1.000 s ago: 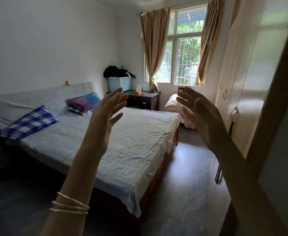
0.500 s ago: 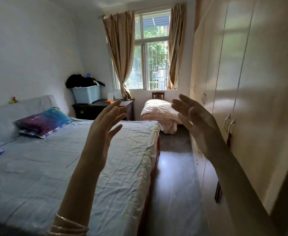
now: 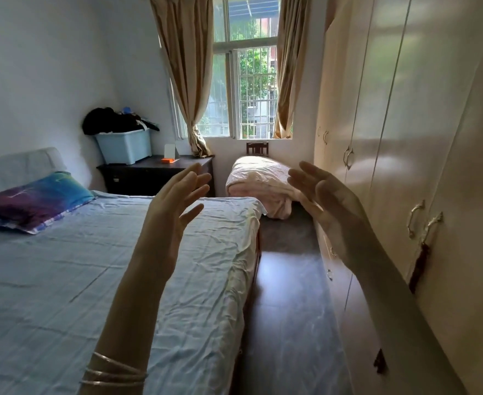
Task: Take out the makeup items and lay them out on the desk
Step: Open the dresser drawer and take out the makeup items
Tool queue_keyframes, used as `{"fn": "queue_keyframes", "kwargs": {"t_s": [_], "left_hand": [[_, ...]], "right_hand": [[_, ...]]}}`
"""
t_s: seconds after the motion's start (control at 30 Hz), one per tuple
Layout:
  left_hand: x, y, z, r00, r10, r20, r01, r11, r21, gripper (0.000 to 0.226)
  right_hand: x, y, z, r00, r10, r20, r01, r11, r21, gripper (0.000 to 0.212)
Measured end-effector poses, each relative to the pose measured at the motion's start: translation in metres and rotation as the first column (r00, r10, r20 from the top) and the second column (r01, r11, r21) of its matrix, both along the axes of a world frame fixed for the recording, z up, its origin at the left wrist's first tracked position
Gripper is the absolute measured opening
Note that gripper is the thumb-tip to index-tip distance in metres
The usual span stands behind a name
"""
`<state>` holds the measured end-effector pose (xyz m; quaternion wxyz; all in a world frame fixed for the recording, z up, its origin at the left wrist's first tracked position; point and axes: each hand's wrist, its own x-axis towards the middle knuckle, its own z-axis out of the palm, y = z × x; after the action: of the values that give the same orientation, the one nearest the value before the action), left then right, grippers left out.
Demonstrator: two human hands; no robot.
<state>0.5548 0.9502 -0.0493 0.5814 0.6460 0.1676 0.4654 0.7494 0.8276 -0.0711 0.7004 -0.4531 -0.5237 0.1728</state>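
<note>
My left hand is raised in front of me over the bed, fingers straight and spread, palm facing right, holding nothing. My right hand is raised opposite it, fingers spread, palm facing left, also empty. Silver bangles sit on my left wrist. A dark desk stands at the far end under the window, with a small orange item and a white card on its top. No makeup items or bag are visible.
A bed with a blue sheet fills the left. A cream wardrobe lines the right wall. A narrow dark floor aisle runs between them. A blue bin stands on the desk. A chair draped in pink bedding blocks the aisle's far end.
The view has swung right and moved forward along the bed; the checked pillow has left the frame. Both hands stay raised, open and empty.
</note>
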Motion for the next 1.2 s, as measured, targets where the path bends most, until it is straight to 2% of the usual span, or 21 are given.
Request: {"fn": "queue_keyframes", "kwargs": {"t_s": [0.23,0.53,0.97,1.2], "left_hand": [[0.102,0.074,0.002,0.999,0.021,0.024,-0.021,1.000,-0.020,0.052],[0.213,0.165,-0.028,0.999,-0.009,-0.040,0.006,0.998,-0.064,0.054],[0.377,0.353,-0.022,0.988,-0.150,-0.041,0.148,0.988,-0.032,0.033],[0.454,0.429,-0.049,0.974,-0.217,-0.070,0.212,0.974,-0.076,0.024]], "right_hand": [[0.108,0.076,0.008,0.999,-0.008,-0.038,0.008,1.000,0.006,0.091],[0.212,0.153,-0.025,0.999,-0.035,-0.016,0.034,0.994,-0.107,0.082],[0.348,0.327,-0.012,0.990,-0.139,-0.015,0.138,0.988,-0.066,0.079],[0.419,0.395,-0.038,0.979,-0.189,-0.074,0.180,0.978,-0.108,0.081]]}}
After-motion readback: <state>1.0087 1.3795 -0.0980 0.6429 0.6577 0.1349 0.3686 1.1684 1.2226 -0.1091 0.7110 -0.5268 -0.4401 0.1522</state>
